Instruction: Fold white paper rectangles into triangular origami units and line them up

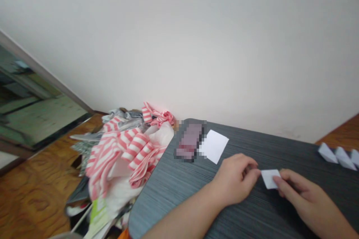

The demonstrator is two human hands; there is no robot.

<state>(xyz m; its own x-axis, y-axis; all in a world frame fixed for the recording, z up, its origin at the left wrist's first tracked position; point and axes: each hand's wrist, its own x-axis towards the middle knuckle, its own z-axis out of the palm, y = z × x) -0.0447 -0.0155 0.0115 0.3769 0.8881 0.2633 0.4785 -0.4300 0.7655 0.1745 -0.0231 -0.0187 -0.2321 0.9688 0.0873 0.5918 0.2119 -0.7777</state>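
A small white paper square (269, 179), apparently folded, is held a little above the dark table (174, 194). My right hand (307, 198) pinches its right edge, thumb on top and fingers curled underneath. At the opposite corner, the thumb and forefinger of my left hand (237, 177) are closed together on the paper's tip. Beyond my left hand lies a larger flat sheet of white paper (215, 145). Several folded white paper pieces (328, 153) with raised points stand in a row at the table's right.
A blurred-out rectangular object (191, 140) lies beside the sheet near the table's far left corner. Left of the table is a heap of red-and-white striped cloth (120, 145) and other items on the wooden floor (36, 194). A white wall (196, 44) rises behind the table.
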